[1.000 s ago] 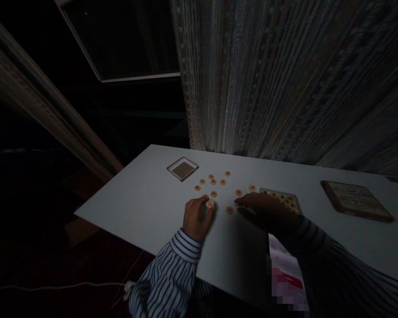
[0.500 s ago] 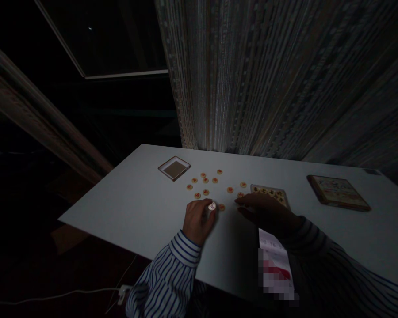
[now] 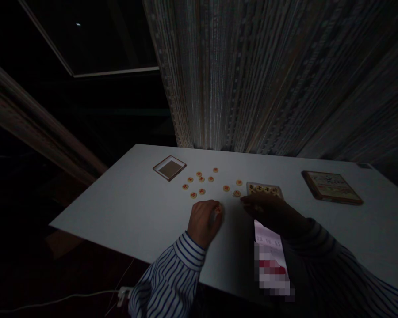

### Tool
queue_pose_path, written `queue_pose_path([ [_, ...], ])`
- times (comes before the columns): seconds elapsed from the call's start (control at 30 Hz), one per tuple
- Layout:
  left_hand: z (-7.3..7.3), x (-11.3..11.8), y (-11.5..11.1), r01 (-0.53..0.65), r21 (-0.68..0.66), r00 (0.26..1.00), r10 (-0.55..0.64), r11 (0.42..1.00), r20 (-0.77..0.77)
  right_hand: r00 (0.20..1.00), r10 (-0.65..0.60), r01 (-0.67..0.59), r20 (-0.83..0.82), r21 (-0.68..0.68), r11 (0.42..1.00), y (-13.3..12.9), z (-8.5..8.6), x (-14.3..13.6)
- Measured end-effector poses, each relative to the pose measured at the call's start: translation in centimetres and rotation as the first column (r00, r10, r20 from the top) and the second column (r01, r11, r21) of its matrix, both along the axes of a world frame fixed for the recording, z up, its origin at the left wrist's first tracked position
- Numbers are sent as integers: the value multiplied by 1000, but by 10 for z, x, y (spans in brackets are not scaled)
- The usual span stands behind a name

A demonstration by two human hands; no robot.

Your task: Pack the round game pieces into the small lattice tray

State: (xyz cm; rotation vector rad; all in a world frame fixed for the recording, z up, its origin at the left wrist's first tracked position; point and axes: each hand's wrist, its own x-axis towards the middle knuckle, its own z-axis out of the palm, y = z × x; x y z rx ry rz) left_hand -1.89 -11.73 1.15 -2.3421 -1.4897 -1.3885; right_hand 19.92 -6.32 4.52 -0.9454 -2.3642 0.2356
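Near the front of the white table, my left hand (image 3: 204, 221) has its thumb and fingers closed round a round game piece (image 3: 218, 209) with a red mark. My right hand (image 3: 268, 210) reaches over the near part of a tray (image 3: 277, 187) that holds several pieces with dark marks. Its fingers point left and look pressed together; whether anything is between them is too dark to tell. Several loose pieces with red marks, among them one piece (image 3: 202, 191) beyond my left hand and another (image 3: 237, 193) by my right fingertips, lie on the table.
An open shallow box part (image 3: 170, 168) lies at the left back of the table (image 3: 129, 198). A flat box with a picture (image 3: 331, 187) is at the right. A lit phone (image 3: 268, 240) lies below my right hand. String curtains (image 3: 219, 88) hang behind.
My left hand has moved slightly right and down to where a loose piece lay, and the bright piece at its fingertips now looks orange-red. My right hand has shifted slightly. The view has turned a little.
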Motion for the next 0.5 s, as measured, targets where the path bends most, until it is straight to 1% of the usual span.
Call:
queue_pose_path([
  [0.13,-1,4,2,19,-4,1000,-19,1000,-8,999,-47,47,-2,-91,995,-1,-3,6],
  [0.27,-1,8,3,28,-9,999,-29,1000,-31,998,-60,54,-27,-188,981,-2,-7,12],
  [0.37,0,10,4,37,2,998,-37,999,-45,997,-69,61,-33,-217,974,-2,-12,18],
  [0.5,0,15,5,33,-23,998,-35,999,-58,994,-109,100,-30,-213,972,-4,-15,24],
])
